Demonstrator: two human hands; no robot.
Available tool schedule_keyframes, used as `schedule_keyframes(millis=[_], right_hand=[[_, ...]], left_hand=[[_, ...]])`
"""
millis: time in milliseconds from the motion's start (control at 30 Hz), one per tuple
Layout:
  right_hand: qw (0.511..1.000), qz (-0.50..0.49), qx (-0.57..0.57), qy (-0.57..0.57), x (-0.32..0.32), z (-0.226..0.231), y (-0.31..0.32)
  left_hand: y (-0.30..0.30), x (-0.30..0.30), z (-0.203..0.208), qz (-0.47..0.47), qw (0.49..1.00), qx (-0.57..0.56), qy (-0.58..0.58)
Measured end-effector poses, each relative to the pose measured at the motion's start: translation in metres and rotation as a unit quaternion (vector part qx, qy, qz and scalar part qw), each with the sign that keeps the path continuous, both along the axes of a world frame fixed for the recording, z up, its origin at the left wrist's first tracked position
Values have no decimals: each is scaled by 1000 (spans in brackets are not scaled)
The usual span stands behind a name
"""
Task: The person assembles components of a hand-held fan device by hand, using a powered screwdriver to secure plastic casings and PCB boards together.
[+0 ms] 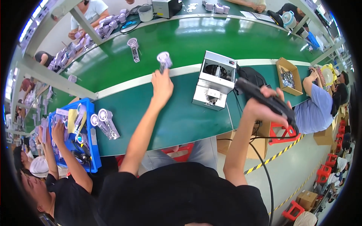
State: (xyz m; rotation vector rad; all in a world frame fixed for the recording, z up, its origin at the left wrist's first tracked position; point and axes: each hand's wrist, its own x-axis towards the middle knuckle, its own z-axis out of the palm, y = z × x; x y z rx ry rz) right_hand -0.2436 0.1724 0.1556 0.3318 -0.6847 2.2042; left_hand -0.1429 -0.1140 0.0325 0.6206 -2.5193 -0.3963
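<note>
Reaching over the white strip onto the green belt, my left hand (pixel 163 88) has its fingers closed on the handle end of a lilac handheld fan housing (pixel 164 58) with a round head. Another such fan housing (pixel 133 48) lies on the belt to its left, its inside facing up. Raised at the right, my right hand (pixel 264 109) is wrapped round a black electric screwdriver (pixel 269 100), which slants up to the left. A black cord (pixel 266 165) hangs below that hand. Between my hands stands a silver screw feeder (pixel 215 81) on the green bench.
Left of me, lilac fan housings (pixel 107 122) lie beside a blue tray (pixel 96 145); a co-worker's hands reach into the tray. A cardboard box (pixel 298 84) of small metal parts sits at the right, near another person. A black bag (pixel 252 75) adjoins the feeder.
</note>
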Motion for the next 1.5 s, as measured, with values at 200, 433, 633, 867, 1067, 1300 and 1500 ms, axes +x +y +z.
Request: schedule_keyframes(millis=[200,433,633,867,1067,1300,1500], right_hand=[[996,28,82,11,2,12,-21],[962,127,240,-25,62,-71,-19],[970,114,206,-60,67,-98,-22],[966,144,214,-33,71,-99,-19],[967,130,216,-47,73,-94,-20],[986,82,128,63,70,-9,-20],[995,-75,66,0,31,52,-25]], left_hand=[[94,112,0,-17,997,66,-33],[145,164,-10,-67,990,116,33],[146,178,-4,-98,985,128,58],[134,173,-8,-126,983,108,81],[130,166,-11,-126,990,24,53],[127,173,-13,-128,989,56,53],[130,172,-9,-135,985,77,78]])
